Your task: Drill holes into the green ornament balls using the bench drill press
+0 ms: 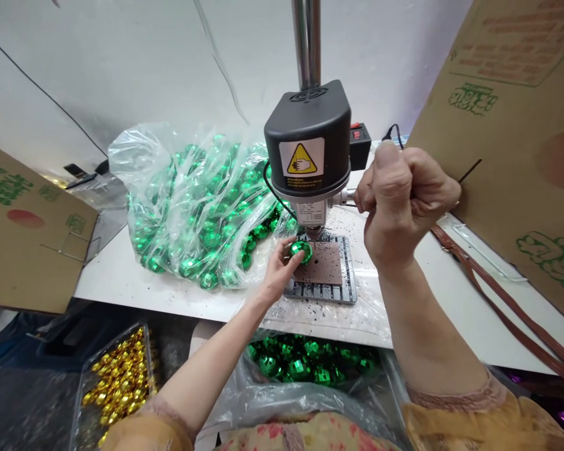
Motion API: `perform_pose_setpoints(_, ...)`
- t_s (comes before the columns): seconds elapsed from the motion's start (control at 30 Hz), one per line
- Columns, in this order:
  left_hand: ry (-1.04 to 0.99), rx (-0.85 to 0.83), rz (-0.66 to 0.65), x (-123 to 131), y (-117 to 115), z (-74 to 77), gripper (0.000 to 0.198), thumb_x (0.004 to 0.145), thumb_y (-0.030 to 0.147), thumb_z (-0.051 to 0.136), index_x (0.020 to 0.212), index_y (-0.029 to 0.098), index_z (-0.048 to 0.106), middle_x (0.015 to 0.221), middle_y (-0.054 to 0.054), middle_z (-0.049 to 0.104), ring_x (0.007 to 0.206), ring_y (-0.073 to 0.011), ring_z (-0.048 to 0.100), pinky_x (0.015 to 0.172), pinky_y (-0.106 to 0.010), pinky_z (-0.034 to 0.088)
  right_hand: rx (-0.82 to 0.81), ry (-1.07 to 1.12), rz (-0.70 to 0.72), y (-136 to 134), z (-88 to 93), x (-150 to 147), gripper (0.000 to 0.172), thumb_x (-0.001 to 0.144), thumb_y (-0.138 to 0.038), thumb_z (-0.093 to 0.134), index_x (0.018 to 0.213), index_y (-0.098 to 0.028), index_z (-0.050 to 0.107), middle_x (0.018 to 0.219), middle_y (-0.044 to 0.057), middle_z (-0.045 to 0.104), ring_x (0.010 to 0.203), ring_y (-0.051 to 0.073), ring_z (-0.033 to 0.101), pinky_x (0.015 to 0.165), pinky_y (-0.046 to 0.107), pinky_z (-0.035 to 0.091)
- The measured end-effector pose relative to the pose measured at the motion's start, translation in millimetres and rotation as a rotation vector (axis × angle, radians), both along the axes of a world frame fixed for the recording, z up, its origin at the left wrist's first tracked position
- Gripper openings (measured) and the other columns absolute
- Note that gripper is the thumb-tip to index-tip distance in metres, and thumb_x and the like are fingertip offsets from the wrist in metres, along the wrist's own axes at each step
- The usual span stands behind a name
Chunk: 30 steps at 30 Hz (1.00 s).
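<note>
Gleaming under the drill (310,156), a faceted green ball (301,251) sits pinched in left-hand fingers (289,245)

bare forearms, mustard-yellow sleeves with pinkish cuffs pushed up, floral garment below.

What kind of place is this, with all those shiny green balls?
Probably a small workshop that makes ornaments. A left hand holds a green ball under a bench drill, beside a bag of green balls and cardboard boxes.

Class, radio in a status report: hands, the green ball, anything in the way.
Left hand holds green ball under the drill press. Right hand fisted on the press lever. Black shavings litter the table; nothing blocking.
</note>
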<state>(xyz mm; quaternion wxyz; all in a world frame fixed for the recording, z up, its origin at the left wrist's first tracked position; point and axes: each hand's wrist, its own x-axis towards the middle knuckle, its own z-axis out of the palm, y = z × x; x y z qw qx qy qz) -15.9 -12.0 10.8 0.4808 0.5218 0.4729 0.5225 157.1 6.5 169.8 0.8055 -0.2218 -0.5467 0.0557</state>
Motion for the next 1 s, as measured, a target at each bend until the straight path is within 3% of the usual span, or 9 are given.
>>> perform_pose_setpoints(0.13, 0.045, 0.052, -0.096, 1, 5, -6.4, 0.057, 0.076, 0.05, 0.085, 0.118, 0.019, 0.062, 0.112, -0.008, 0.072, 0.102, -0.0208, 0.068, 0.093, -0.034, 0.053, 0.047, -0.026, 0.033, 1, -2.7, 1, 0.044, 0.095, -0.047, 0.055, 0.063, -0.023, 0.035, 0.053, -0.003, 0.029, 0.046, 0.012, 0.032, 0.049, 0.034, 0.026)
perform_pose_setpoints(0.37, 0.12, 0.138, -0.11, -1, 14, -15.0, 0.054, 0.08, 0.042, 0.083, 0.123, 0.02, 0.06, 0.118, -0.009, 0.07, 0.104, -0.0217, 0.068, 0.097, -0.037, 0.054, -0.005, -0.058, -0.047, 1, -3.0, 1, 0.043, 0.097, -0.05, 0.05, 0.065, -0.025, 0.037, 0.052, -0.002, 0.028, 0.045, 0.013, 0.031, 0.048, 0.035, 0.027)
perform_pose_setpoints(0.73, 0.186, 0.197, -0.114, 2, 15, -20.8, 0.045, 0.091, 0.05, 0.07, 0.124, 0.021, 0.06, 0.121, -0.009, 0.068, 0.106, -0.0204, 0.066, 0.095, -0.034, 0.054, -0.074, 0.068, 0.056, -4, 1.7, 0, 0.054, 0.092, -0.048, 0.06, 0.057, -0.023, 0.028, 0.05, -0.003, 0.028, 0.044, 0.011, 0.033, 0.048, 0.035, 0.026)
perform_pose_setpoints(1.0, 0.111, 0.21, -0.114, 12, 17, -25.7, 0.053, 0.086, 0.052, 0.074, 0.125, 0.021, 0.055, 0.121, -0.01, 0.067, 0.105, -0.0216, 0.067, 0.094, -0.038, 0.056, -0.047, 0.042, 0.055, -5, 2.9, 0, 0.051, 0.095, -0.043, 0.057, 0.059, -0.023, 0.027, 0.05, -0.003, 0.028, 0.043, 0.011, 0.032, 0.046, 0.035, 0.026)
